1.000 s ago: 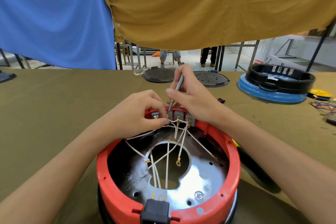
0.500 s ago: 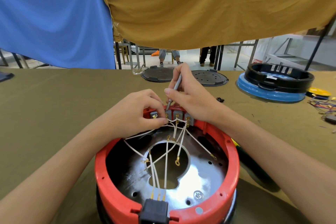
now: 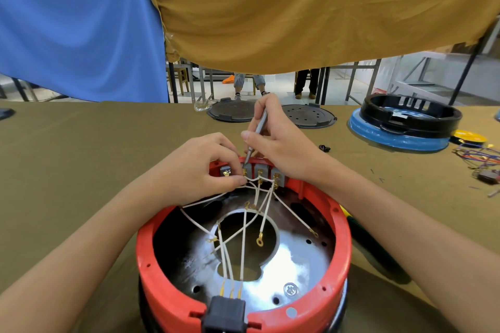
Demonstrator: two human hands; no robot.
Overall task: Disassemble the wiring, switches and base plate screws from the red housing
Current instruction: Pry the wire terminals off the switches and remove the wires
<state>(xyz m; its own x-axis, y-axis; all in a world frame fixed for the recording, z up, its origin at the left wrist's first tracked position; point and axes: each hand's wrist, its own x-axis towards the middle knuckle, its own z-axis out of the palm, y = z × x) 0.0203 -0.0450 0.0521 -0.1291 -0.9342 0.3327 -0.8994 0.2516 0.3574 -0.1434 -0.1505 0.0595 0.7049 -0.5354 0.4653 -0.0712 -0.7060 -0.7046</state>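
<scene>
Switches (image 3: 260,173) sit on the far wall of the red housing (image 3: 173,273), just below the fingers. Right hand (image 3: 278,140) grips a slim tool (image 3: 257,132) slanting down onto the terminal; left hand (image 3: 205,167) pinches its white wire (image 3: 253,180) alongside.

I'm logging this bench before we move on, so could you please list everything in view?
red housing: one, red, near centre
white wires: several, white, inside housing
switches: four, grey, far wall
plug socket: one, black, near wall
round plates: two, black, far edge
black ring on blue base: one, right
loose wires: bundle, coloured, far right
left hand: pinches a wire
right hand: grips grey tool
</scene>
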